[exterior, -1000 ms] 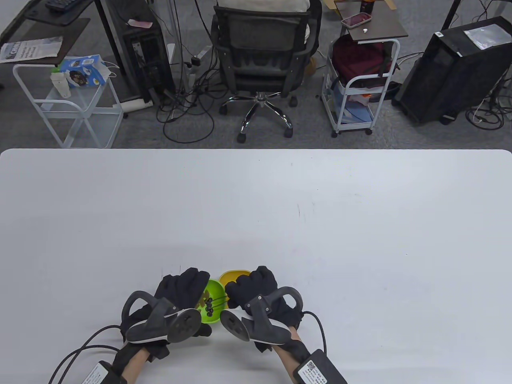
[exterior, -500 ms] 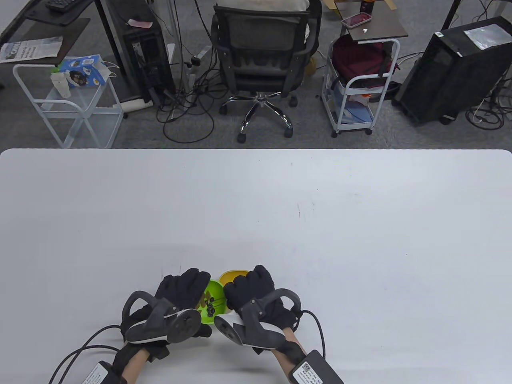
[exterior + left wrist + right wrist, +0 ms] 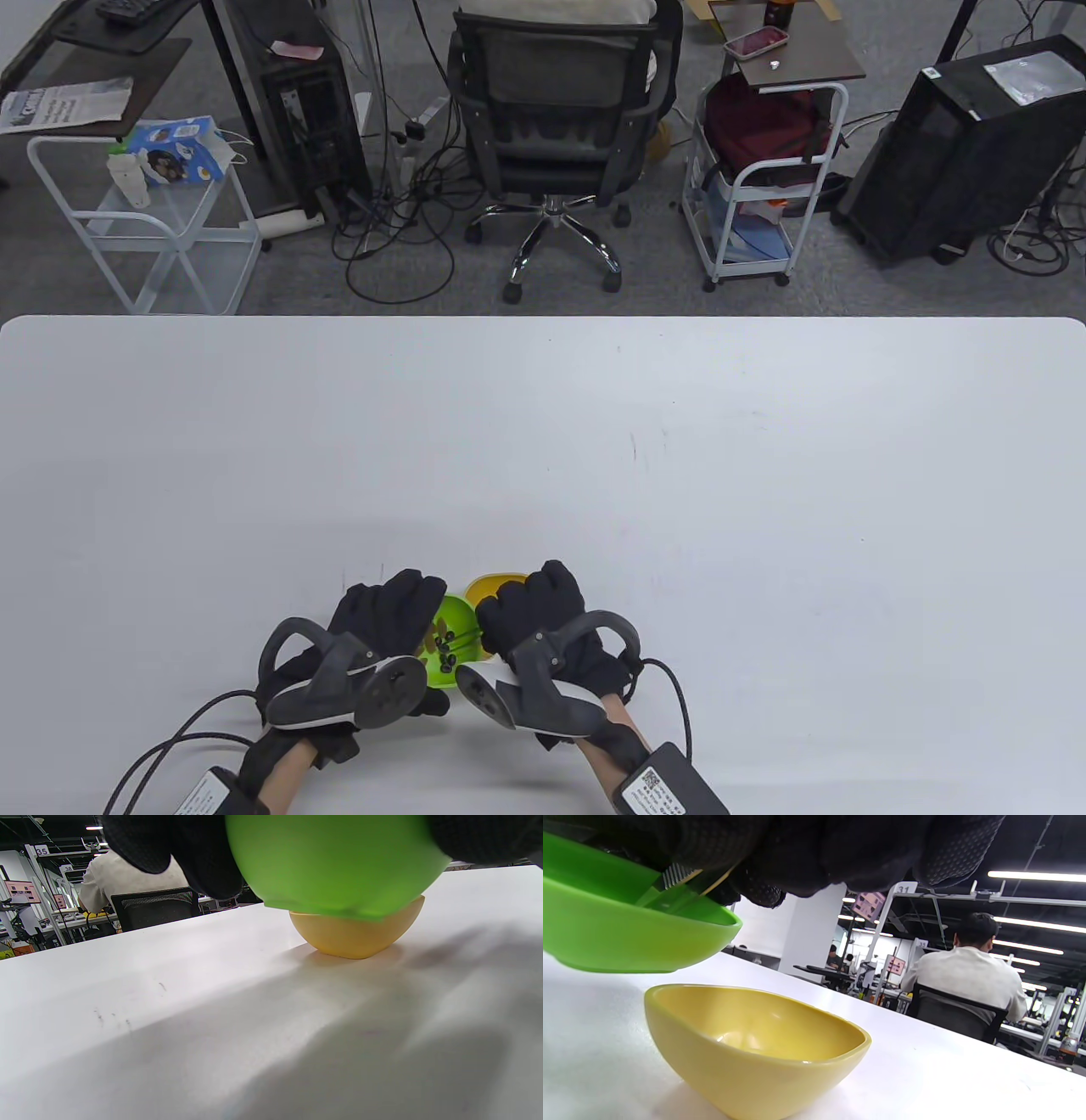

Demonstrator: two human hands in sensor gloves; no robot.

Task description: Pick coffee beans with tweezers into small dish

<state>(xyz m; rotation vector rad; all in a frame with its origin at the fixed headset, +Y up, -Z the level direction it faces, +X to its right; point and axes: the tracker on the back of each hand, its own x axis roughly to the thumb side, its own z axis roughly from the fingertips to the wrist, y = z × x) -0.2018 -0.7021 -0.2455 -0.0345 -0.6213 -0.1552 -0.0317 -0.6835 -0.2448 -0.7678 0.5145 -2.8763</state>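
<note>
Counter [image 3: 679,475] fills the lower two thirds of the table view, a white, smooth, matt plate with some faint marks. At the bottom centre my left hand [image 3: 382,615] grips the green bowl [image 3: 450,654], which hangs lifted and tilted above the counter; it looks like smooth plastic, round and shallow. Just behind it, at the upper right of it, sits the yellow dish [image 3: 755,1052], glossy, oval, and I see no bean inside. My right hand [image 3: 534,611] pinches the tweezers [image 3: 674,878], thin metal with a ribbed grip, and they point into the green bowl. Coffee beans [image 3: 443,645] lie there, small and dark. I judge the picking step is in hand; next I need a gentle squeeze on one bean and a short carry to the yellow dish.
</note>
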